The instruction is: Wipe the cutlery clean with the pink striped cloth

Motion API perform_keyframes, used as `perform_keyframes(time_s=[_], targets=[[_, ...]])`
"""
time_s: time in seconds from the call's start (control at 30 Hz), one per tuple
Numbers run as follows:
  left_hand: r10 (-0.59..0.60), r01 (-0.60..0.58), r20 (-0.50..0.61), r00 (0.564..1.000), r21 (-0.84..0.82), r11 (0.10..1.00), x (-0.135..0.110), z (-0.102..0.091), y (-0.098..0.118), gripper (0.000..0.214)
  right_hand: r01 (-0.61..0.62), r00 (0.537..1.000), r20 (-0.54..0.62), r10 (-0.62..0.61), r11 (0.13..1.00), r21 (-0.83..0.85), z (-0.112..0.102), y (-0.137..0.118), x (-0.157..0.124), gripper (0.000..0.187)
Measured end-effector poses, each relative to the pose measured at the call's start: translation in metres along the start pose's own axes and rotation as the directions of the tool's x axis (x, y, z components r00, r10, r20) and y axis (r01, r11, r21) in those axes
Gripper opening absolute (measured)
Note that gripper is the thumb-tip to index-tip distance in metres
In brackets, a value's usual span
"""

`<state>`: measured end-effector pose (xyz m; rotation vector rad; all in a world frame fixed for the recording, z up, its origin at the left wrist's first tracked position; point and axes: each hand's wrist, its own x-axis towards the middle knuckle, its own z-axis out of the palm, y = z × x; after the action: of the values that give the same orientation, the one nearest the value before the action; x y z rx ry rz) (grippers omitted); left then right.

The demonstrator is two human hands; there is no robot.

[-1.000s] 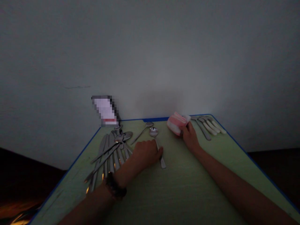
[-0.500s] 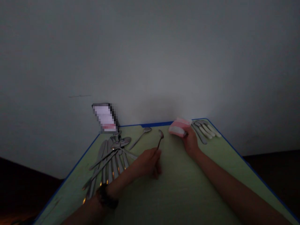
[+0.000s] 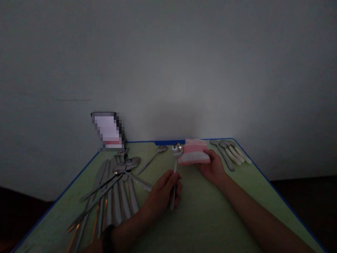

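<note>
My left hand (image 3: 165,189) is closed round the handle of a metal spoon (image 3: 177,150), its bowl pointing up and away from me. My right hand (image 3: 213,167) grips a folded pink-and-white striped cloth (image 3: 195,151) by its right side. The cloth's left edge is right beside the spoon's bowl; I cannot tell whether they touch. Left of my left hand lies a pile of cutlery (image 3: 117,196), several knives with spoons crossed on top. A single spoon (image 3: 161,149) lies apart, behind the pile and to its right.
To the right lie a metal-handled spoon (image 3: 225,158) and several pieces with white handles (image 3: 238,154). A phone (image 3: 107,130), its screen blurred, leans on the wall at the back left. The green table (image 3: 210,218) has a blue edge and meets a grey wall (image 3: 168,70).
My left hand has turned the spoon more upright, so its bowl shows fully. My right hand has brought the cloth leftward, close to the bowl. The view has shifted slightly.
</note>
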<state>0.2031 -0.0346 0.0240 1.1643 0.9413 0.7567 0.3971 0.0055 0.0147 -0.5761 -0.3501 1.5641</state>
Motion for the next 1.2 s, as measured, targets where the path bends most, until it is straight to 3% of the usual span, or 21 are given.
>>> perform_keyframes(time_s=[0.17,0.4,0.63,0.8,0.97,1.1,1.2], targets=[[0.015,-0.026,0.06,0.998,0.181,0.983,-0.004,0.001,-0.002,0.029,0.012,0.999,0.042,-0.012,1.0,0.009,0.005,0.001,-0.001,0.024],[-0.01,-0.01,0.051,0.999,0.385,0.923,-0.012,0.003,0.001,0.034,-0.064,0.984,0.17,0.059,0.998,0.025,0.005,-0.002,-0.006,0.031],[-0.01,0.003,0.013,1.0,0.455,0.89,-0.01,-0.001,0.005,0.038,0.049,0.97,0.243,0.0,0.98,-0.193,0.002,0.009,0.002,0.018],[-0.026,-0.027,0.071,0.997,0.655,0.755,-0.008,-0.006,0.006,0.039,0.106,0.977,0.21,-0.031,0.929,-0.354,-0.005,0.017,0.004,0.014],[0.039,-0.122,0.124,0.991,0.776,0.619,-0.012,-0.003,0.008,0.037,0.128,0.974,0.226,-0.013,0.856,-0.501,-0.006,0.018,-0.001,0.034],[0.098,-0.157,0.123,0.988,0.798,0.582,-0.013,-0.004,0.007,0.033,0.122,0.988,0.152,-0.037,0.788,-0.604,-0.004,0.02,-0.005,0.046],[0.138,-0.193,0.137,0.981,0.766,0.613,-0.013,-0.005,0.008,0.031,0.143,0.986,0.146,-0.075,0.829,-0.54,-0.002,0.022,-0.004,0.04]])
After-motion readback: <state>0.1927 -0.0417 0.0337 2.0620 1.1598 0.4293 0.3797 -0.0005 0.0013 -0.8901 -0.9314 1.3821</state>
